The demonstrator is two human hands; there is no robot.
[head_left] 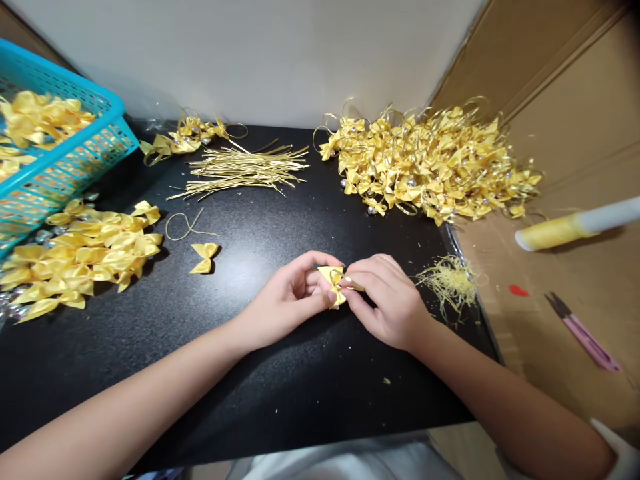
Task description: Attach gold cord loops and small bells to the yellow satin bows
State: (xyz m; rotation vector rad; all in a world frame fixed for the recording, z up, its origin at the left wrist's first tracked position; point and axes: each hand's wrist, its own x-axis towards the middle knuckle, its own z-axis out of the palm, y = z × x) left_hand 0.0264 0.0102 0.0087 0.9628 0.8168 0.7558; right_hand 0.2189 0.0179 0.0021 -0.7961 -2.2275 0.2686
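Between my two hands, above the near middle of the black table, is a yellow ribbon bow [332,275]. My left hand [295,290] pinches the bow by its left side with thumb and fingers. A gold cord [354,283] curves at the bow's centre, and the fingertips of my right hand [383,297] are closed on it. Part of the cord is hidden behind those fingers. To the left of my hands lie a single yellow bow [205,257] and a loose thin cord [187,228] bent into a loop.
Gold cord lengths [245,170] lie at the back. Finished-looking bows with cord loops and bells [425,160] are heaped back right. Plain bows [95,253] and a blue basket [117,130] stand left. Thread scraps [450,283], pink snips [583,332] and a yellow-white roll [575,227] lie right.
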